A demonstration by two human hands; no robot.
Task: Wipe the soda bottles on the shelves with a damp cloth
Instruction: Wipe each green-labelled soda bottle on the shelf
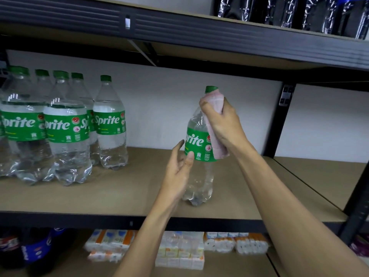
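**One Sprite bottle getting the cloth treatment**

The Sprite bottle (196, 148) stands on the middle shelf (119, 192) near the front edge, well apart from the other bottles (60, 126) bunched at the left. The right hand (221, 118) has its fingers curled round a pink cloth (216, 124), wrapping it on the neck just under the green cap (the cloth's tail hangs past the label). The left hand (179, 170) is loose, fingers spread, thumb right at the label; can't tell if it's touching.
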